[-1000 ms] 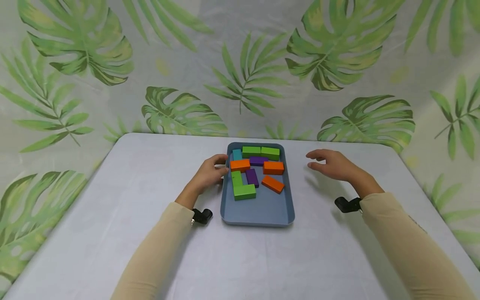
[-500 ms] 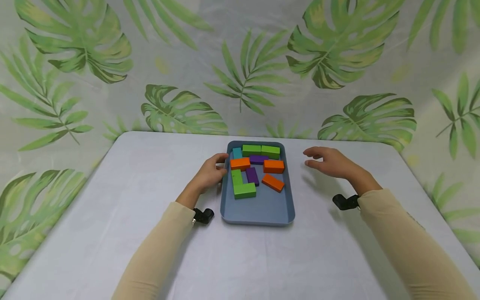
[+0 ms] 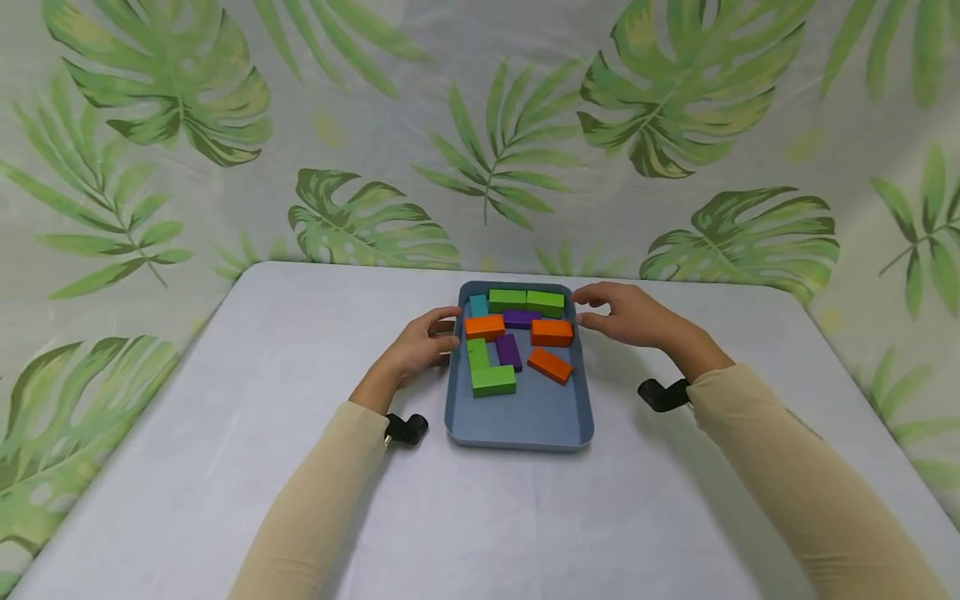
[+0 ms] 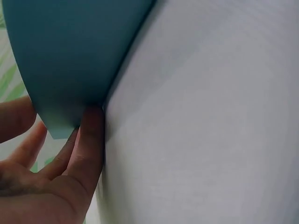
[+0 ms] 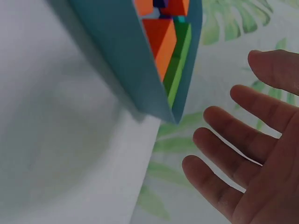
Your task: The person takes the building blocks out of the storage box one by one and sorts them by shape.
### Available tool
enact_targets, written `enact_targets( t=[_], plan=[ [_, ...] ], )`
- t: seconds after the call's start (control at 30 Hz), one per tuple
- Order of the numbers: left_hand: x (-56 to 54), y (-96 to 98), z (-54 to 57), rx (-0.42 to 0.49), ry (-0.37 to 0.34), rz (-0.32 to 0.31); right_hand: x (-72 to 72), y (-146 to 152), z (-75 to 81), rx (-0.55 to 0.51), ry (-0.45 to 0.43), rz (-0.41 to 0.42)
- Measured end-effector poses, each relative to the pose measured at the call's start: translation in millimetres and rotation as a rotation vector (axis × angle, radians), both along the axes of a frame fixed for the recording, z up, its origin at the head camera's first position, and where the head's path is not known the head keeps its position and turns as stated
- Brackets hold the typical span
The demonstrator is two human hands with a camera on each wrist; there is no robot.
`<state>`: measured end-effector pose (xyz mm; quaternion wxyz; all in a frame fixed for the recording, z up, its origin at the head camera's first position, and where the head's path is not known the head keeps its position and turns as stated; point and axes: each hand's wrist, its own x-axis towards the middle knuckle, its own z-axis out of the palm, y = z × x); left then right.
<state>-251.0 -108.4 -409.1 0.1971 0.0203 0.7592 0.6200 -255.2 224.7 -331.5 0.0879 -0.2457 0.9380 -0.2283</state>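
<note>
A blue-grey tray (image 3: 517,429) lies on the table with several coloured blocks in it. Along its far wall sit two green blocks (image 3: 507,301) and a teal block (image 3: 478,306). Nearer are orange blocks (image 3: 551,333), purple blocks (image 3: 508,352) and more green blocks (image 3: 493,381). My left hand (image 3: 415,346) touches the tray's left side; in the left wrist view its fingertips (image 4: 93,121) rest against the outer wall (image 4: 70,60). My right hand (image 3: 630,315) hovers by the right rim, fingers extended and spread in the right wrist view, apart from the tray wall (image 5: 112,51).
A white cloth (image 3: 337,533) covers the table under the tray. Behind the table hangs a leaf-patterned curtain (image 3: 517,242). Black cameras (image 3: 407,429) are strapped to both wrists.
My right hand has moved left, from a gap beside the tray up to its right rim. The left hand stays at the left side, and the blocks keep their places.
</note>
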Motion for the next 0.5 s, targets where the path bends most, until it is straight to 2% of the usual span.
enact_targets(
  t=[0.23,0.5],
  plan=[
    [-3.4,-1.0,-2.9,0.006,0.007,-0.06,-3.1,-22,6.5,0.062,0.007,0.063],
    [-6.9,-3.5,0.1,0.006,-0.03,-0.085,-12.0,-59,7.4,0.118,-0.004,0.142]
  ],
)
